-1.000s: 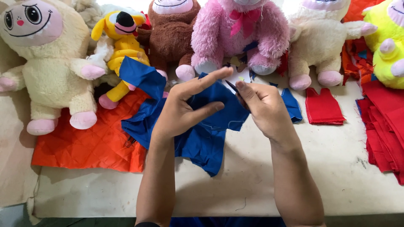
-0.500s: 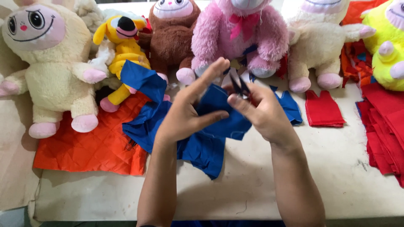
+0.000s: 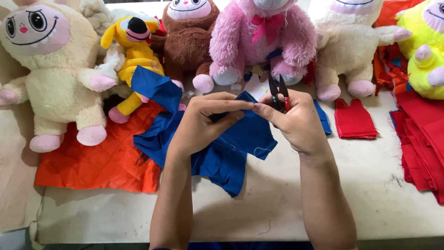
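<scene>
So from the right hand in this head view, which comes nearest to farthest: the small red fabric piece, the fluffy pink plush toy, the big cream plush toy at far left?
From the right hand:
1. Small red fabric piece, just right of it.
2. Fluffy pink plush toy, behind it on the table.
3. Big cream plush toy, far left.

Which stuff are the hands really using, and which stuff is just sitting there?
In use:
- left hand pinching the blue cloth piece
- right hand holding small thread snips and pinching the cloth too

Just sitting there:
- pink plush toy
- brown plush toy
- yellow plush dog
- orange quilted cloth
- small red garment
</scene>
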